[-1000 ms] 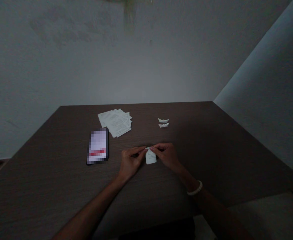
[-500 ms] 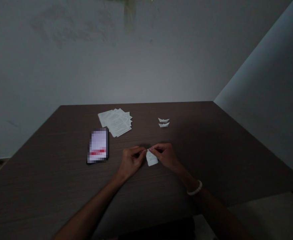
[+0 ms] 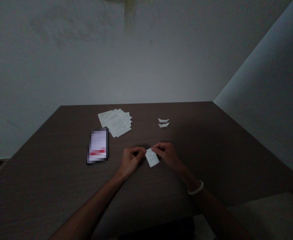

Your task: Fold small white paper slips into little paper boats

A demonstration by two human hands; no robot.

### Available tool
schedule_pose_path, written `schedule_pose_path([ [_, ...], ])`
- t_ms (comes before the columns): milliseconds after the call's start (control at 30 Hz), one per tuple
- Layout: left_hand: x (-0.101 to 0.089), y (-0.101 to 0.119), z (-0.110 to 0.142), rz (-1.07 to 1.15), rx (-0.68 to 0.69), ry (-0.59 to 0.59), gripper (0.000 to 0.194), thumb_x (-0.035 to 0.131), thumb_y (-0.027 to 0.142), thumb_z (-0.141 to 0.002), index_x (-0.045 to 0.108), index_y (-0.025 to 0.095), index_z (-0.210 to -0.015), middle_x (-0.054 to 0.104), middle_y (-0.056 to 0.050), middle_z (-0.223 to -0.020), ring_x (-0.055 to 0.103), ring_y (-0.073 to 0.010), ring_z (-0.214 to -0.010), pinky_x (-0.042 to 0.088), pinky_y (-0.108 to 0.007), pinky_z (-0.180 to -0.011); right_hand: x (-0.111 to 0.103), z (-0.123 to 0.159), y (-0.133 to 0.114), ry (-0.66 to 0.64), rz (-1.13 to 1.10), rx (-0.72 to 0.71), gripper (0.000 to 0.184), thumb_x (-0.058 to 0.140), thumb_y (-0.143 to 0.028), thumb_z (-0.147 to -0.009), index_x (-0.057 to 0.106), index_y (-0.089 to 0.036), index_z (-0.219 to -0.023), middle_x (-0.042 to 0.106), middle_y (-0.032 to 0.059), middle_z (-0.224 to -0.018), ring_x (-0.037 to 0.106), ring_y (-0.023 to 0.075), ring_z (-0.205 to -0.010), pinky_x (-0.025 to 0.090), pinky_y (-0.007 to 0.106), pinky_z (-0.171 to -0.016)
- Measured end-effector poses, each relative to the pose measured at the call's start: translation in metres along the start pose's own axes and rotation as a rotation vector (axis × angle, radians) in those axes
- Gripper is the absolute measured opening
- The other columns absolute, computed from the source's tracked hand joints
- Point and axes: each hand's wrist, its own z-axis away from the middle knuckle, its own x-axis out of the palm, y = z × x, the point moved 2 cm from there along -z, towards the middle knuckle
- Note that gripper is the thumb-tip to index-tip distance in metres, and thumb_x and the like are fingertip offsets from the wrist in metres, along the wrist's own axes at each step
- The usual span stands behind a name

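The work at this moment looks like a two-handed adjustment of a small printed paper slip (image 3: 152, 159), with the fingertips working along its far edge. The left hand (image 3: 130, 161) grasps the slip's far left corner in a pinch of thumb and fingers. The right hand (image 3: 169, 157) grasps the same far edge toward its right end, thumb over the paper and the other fingers curled behind it. A move from this hold would, as a judgement, call for a light, even pinch on both sides, with the edge lined up between the fingertips; thin paper like this could crease or skew if one hand pulls harder.

The slip lies between the two hands, touching the fingertips of both. Its printed face shows, and its free end points toward the person, slightly slanted. Whether that end rests on the wooden table (image 3: 61, 143) or hangs just above it, the view cannot tell.

Beyond the hands, two folded paper boats (image 3: 163, 125) sit one just behind the other. Farther left is a fanned pile of printed sheets (image 3: 117, 123), with a dark-edged device (image 3: 98, 145), its screen blurred into blocks, at the pile's near side. A pale beaded bracelet (image 3: 196, 190) circles the right wrist.
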Motion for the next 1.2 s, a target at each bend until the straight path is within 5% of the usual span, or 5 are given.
schedule_pose_path([
  [333,-0.0008,0.0033,-0.0015,0.03,-0.026,-0.028,0.025,0.059,0.033,-0.081,0.071,0.014,-0.07,0.066,-0.002,-0.063,0.057,-0.0142,-0.058,0.044,-0.023,-0.055,0.0031,-0.0016,-0.0002,-0.014,0.007,-0.024,0.015,0.063,-0.03,-0.077,0.067,-0.017,-0.071,0.064,-0.0004,-0.064,0.057,0.012,-0.059,0.042,0.023,-0.056],
  [767,0.0012,0.0071,-0.0004,-0.164,0.226,0.006,0.023,0.06,0.032,-0.086,0.076,0.016,-0.084,0.072,-0.007,-0.08,0.064,-0.0174,-0.069,0.049,-0.027,-0.066,0.0057,-0.0019,-0.0009,0.006,0.063,-0.01,0.015,0.065,-0.029,-0.077,0.069,-0.016,-0.071,0.068,0.0018,-0.068,0.061,0.0139,-0.062,0.045,0.024,-0.058],
  [1000,0.0013,0.0047,-0.0004,-0.198,0.212,0.018,0.019,0.062,0.029,-0.084,0.075,0.016,-0.078,0.072,-0.006,-0.076,0.065,-0.0177,-0.067,0.05,-0.028,-0.066,0.0093,-0.002,0.0029,0.033,0.094,-0.009,0.017,0.066,-0.032,-0.077,0.068,-0.016,-0.07,0.067,0.0022,-0.066,0.061,0.0135,-0.06,0.044,0.023,-0.055],
  [1200,0.0012,0.0023,-0.0027,-0.113,0.073,0.048,0.019,0.061,0.029,-0.081,0.073,0.015,-0.075,0.073,-0.005,-0.074,0.066,-0.0186,-0.068,0.049,-0.027,-0.064,0.0062,-0.0008,0.0007,-0.015,0.135,-0.051,0.018,0.064,-0.033,-0.08,0.072,-0.016,-0.078,0.072,0.0039,-0.074,0.065,0.0154,-0.067,0.048,0.025,-0.06],
])
